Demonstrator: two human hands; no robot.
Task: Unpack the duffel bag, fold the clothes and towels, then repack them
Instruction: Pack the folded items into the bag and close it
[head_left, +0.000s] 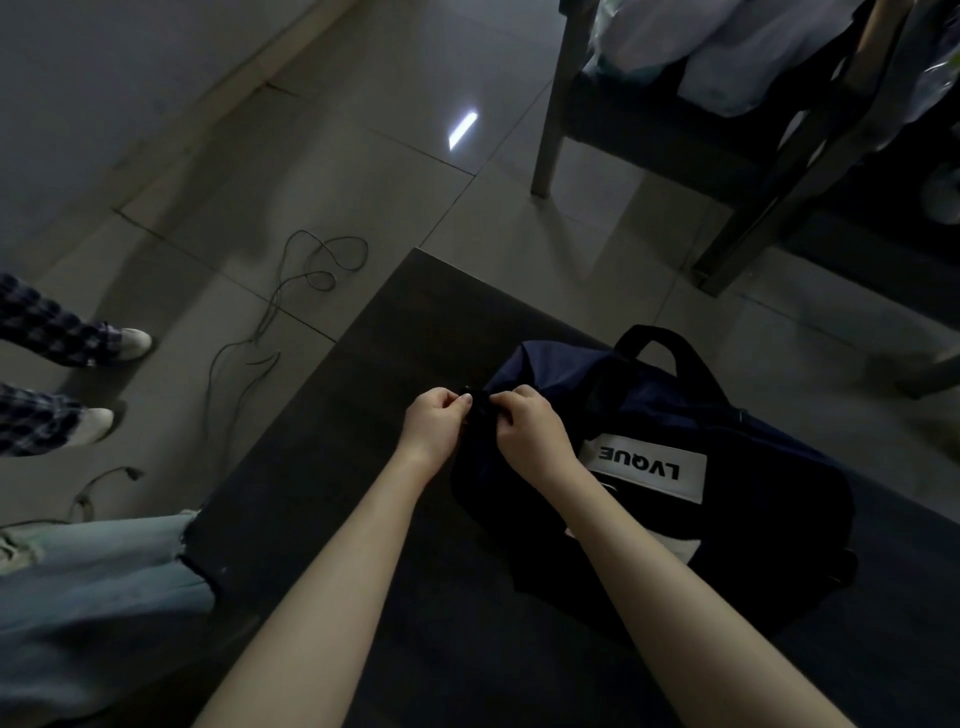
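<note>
Dark navy duffel bag, white LVQUE label, closed on dark table

1. Thin cable lay looped on grey tiled floor, centre left.
2. Dark chair stood upper right.
3. Plaid trousers and pale shoes showed at left edge.

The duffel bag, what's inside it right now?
Nothing inside shows. The duffel bag lies on the dark table, its fabric covering any contents. The left hand and right hand pinch one end of it.
</note>
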